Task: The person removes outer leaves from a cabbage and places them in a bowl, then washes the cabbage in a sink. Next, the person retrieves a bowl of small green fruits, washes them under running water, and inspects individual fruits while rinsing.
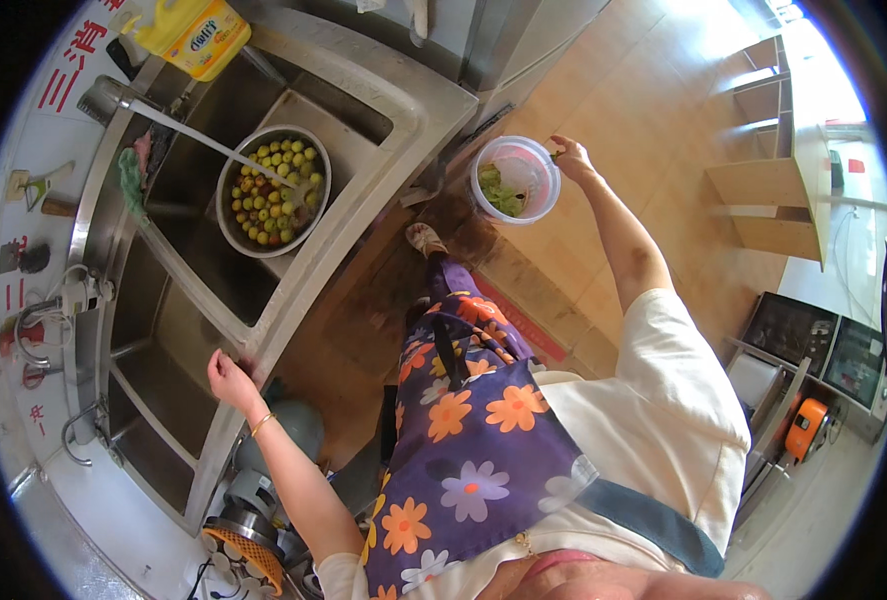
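My right hand (574, 159) is at the rim of a clear plastic bucket (527, 150), a small dark green scrap at its fingertips. Pale green leaves (499, 193) lie inside the bucket. Over the front rim of the stainless steel sink (353, 191) is my left hand (235, 382), fingers curled together with nothing visible in them; whether it touches the rim I cannot tell. Water (210, 142) runs from a faucet into a round metal basin (259, 253) in the sink. Many small yellow-green fruits (269, 217) fill that basin, some with brown patches.
A yellow detergent jug (207, 37) stands at the sink's far corner. A green mesh cloth (131, 180) hangs over the divider. Another faucet (87, 294) is on the wall. My shoe (424, 238) is near the bucket. Wooden shelving (762, 180) stands at right. An orange basket (252, 555) is lower left.
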### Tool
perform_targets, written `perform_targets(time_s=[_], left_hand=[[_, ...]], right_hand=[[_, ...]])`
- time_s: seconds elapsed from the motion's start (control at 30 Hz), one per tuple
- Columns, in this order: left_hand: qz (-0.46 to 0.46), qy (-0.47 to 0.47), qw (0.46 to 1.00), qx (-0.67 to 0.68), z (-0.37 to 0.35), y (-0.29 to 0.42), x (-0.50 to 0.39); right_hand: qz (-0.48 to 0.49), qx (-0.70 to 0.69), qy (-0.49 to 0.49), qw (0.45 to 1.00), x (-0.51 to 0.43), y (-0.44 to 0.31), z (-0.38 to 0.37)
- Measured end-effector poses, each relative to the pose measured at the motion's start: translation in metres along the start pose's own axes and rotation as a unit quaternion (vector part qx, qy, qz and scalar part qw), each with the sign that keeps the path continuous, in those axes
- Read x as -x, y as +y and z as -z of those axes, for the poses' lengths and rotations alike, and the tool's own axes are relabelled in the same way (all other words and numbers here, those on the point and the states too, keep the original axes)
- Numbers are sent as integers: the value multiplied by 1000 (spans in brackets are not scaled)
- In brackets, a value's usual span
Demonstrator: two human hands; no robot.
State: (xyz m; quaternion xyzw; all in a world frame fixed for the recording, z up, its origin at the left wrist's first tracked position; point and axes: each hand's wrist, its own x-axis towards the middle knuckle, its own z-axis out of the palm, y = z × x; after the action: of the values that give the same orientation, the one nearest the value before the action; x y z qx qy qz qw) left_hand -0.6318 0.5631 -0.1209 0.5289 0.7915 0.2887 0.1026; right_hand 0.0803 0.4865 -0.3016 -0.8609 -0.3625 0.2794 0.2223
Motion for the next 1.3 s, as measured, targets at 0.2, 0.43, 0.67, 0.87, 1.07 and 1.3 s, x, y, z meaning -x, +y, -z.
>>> perform_targets(time_s=[0.2,0.43,0.67,0.87,1.07,1.3], left_hand=[[5,21,1000,-13,-1,4,5],[15,39,998,40,8,-4,18],[53,21,996,65,37,-4,37],[115,25,990,78,61,10,63],[92,31,994,54,68,9,72],[73,22,996,40,72,1,75]], right_hand=[[35,115,-11,993,-13,12,13],[124,12,40,991,69,-131,53],[440,-107,-283,845,112,-375,-39],[481,71,-281,828,50,-433,-226],[399,153,-352,833,67,-399,-263],[154,-42,-549,820,90,-392,-205]])
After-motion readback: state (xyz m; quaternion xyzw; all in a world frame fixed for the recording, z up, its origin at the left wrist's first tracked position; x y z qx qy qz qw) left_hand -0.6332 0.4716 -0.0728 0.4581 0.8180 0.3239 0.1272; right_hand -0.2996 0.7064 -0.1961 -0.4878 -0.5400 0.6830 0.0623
